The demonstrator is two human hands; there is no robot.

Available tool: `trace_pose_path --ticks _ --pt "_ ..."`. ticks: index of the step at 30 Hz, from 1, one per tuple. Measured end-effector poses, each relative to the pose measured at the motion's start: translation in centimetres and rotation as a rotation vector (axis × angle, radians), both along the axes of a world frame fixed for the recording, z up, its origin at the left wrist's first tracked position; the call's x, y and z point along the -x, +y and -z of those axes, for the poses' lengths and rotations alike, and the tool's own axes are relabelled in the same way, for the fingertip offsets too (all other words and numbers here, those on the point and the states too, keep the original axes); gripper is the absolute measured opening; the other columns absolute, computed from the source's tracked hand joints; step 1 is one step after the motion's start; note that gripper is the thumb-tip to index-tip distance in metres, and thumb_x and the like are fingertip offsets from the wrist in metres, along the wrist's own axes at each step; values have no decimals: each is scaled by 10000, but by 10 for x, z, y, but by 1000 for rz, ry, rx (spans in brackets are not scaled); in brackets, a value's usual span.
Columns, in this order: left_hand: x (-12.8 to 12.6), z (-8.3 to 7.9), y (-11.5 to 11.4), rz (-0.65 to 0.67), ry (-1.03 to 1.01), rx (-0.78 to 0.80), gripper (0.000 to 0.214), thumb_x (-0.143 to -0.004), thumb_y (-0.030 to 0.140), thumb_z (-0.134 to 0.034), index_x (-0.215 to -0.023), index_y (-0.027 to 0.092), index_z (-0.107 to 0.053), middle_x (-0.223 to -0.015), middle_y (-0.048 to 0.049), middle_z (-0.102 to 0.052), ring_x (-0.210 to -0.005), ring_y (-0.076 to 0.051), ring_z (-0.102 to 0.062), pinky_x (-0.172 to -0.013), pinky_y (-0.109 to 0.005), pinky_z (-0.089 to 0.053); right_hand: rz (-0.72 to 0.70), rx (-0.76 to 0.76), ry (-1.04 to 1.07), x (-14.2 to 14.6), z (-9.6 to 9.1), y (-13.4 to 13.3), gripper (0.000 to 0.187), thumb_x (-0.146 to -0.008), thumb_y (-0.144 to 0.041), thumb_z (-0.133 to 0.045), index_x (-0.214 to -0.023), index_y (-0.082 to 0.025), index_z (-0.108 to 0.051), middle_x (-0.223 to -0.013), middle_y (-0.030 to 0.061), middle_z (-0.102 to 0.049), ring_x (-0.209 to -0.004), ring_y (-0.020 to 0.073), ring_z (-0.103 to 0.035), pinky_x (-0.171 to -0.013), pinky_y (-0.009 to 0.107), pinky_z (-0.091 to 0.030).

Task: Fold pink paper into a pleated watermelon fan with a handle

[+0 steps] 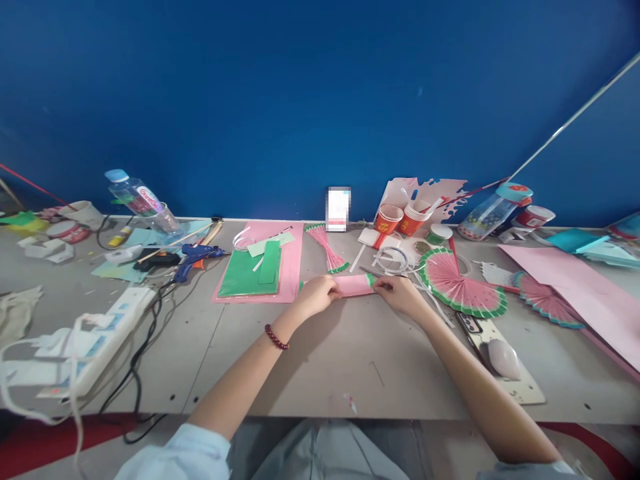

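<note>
- Paper strip (355, 287), pink with green ends, lies just ahead of me, reaching from my left hand (324, 293) to my right hand (395, 291).
- My left hand pinches it partway along; my right grips the green end, thumb against fingers.
- I judge it light, thin and floppy, easily creased; fingertips at the ends or long edges should suit it, with no hard squeeze mid-length.
- Toward me from both hands, the counter (325, 360) offers most room, down to its front edge.
- Left of my left hand, green sheets (237, 277) limit sideways travel; right of my right hand, white strips (437, 305) and a watermelon-patterned fan (465, 285) crowd close.
- Beyond my hands lies a pleated paper piece (331, 250).
</note>
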State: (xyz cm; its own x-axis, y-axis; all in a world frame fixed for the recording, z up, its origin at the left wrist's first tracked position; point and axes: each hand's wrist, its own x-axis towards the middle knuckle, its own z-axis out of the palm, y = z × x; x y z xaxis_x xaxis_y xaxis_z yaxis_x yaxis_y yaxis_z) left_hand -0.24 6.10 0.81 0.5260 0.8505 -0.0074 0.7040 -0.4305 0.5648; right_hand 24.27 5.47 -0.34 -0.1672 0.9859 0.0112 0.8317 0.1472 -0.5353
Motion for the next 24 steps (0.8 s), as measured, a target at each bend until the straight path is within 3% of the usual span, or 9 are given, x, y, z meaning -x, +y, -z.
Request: trace_pose_path --ticks 4,8,15,24 --pt "6 3 1 -17 -19 10 122 -798 289 -630 -791 200 -713 -872 -34 -687 -820 -184 -630 -698 -257 -449 1 -14 26 0 2 0 188 -753 -270 -513 -773 -220 -693 -783 28 -717 -668 176 -596 -649 264 -429" --pt "16 -7 -3 -78 49 -16 217 -822 381 -595 -764 208 -711 -837 -35 -683 -766 -189 -628 -649 -264 -436 -7 -18 45 0 1 -1 207 -751 -272 -504 -776 -208 -698 -786 38 -717 -663 176 -592 -641 265 -426" --pt "43 -28 -7 -36 78 -62 235 -855 162 -493 -898 217 -718 -886 -43 -665 -864 -180 -614 -732 -258 -446 23 -17 43 1 0 -5 214 -733 -265 -491 -761 -188 -689 -723 30 -693 -625 160 -576 -614 251 -412" --pt "52 -5 -5 -90 32 -133 212 -865 145 -484 -907 209 -682 -932 -37 -688 -911 -190 -615 -797 -296 -456 43 -39 107 1 3 -7 207 -715 -270 -486 -758 -187 -672 -709 22 -683 -593 140 -553 -591 235 -414"
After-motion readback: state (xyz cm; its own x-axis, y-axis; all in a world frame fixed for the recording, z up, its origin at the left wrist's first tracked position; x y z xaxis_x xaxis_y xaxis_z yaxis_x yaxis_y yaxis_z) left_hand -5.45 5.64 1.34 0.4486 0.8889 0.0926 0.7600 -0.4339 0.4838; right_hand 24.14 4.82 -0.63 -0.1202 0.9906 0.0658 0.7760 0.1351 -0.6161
